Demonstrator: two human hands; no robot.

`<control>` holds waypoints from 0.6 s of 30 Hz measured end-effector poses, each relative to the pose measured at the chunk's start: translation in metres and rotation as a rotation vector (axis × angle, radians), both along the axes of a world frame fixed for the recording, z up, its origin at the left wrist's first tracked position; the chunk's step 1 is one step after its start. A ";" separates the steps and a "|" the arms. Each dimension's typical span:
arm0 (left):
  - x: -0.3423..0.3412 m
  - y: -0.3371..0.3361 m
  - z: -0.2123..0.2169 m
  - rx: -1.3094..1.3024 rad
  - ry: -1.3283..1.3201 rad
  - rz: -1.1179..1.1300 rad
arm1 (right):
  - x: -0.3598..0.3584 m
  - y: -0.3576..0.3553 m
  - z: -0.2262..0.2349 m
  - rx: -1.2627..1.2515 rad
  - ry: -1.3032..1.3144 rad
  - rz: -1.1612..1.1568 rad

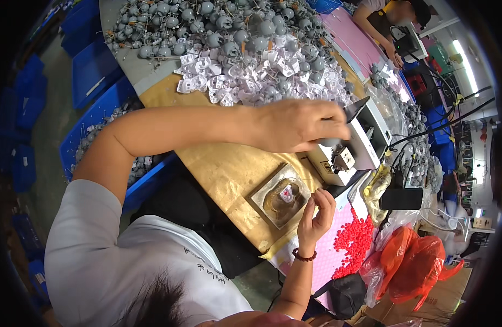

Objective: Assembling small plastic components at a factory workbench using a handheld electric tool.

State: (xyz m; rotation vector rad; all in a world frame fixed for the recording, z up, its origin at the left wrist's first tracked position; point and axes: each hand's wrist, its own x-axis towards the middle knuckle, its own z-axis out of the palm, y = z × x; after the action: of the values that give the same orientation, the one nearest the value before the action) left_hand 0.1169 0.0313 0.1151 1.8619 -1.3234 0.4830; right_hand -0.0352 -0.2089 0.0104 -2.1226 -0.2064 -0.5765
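Spreading out under the metal fixture (262, 197), the tan-covered worktable (224, 180) is easily the biggest thing here. Well beyond the fixture there's a huge heap of grey round parts (207, 24) with thin wires poking out, and on the fixture side of that, a pile of white pieces (224, 87). Off to the fixture's left sits a blue bin (101, 111) with more grey stuff in it. Over to its right, and closer to the person, are some orange-red plastic bags (417, 267). Just past the fixture and to its right stands a boxy white machine (365, 141). A patch of tiny red bits (353, 242) is also right of the fixture, on a pink surface.

Left hand (300, 125) is up past the fixture, next to the machine, fingers curled but blurry; can't tell if they're gripping anything. Right hand (318, 213) is just off the fixture's right edge, fingers bent with the tips near the thumb, and again can't tell if something's pinched. Phone (402, 199) lies further right of the fixture. Smallest: the white part with a red spot (287, 194), sitting inside the fixture's hollow.
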 end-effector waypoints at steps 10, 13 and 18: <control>-0.052 -0.016 -0.005 -0.157 0.397 -0.286 | 0.015 0.007 0.029 0.003 -0.255 0.030; -0.073 -0.015 0.013 -0.249 0.496 -0.504 | 0.024 0.019 0.057 0.076 -0.199 0.207; -0.085 0.008 0.002 -0.248 0.736 -0.426 | 0.001 0.010 0.069 0.527 0.359 0.347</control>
State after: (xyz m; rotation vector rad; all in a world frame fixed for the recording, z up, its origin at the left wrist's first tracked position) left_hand 0.0319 0.0391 0.1168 1.2989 -1.0368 -0.2433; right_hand -0.0342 -0.1990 0.0798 -1.5914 -0.1886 -0.0276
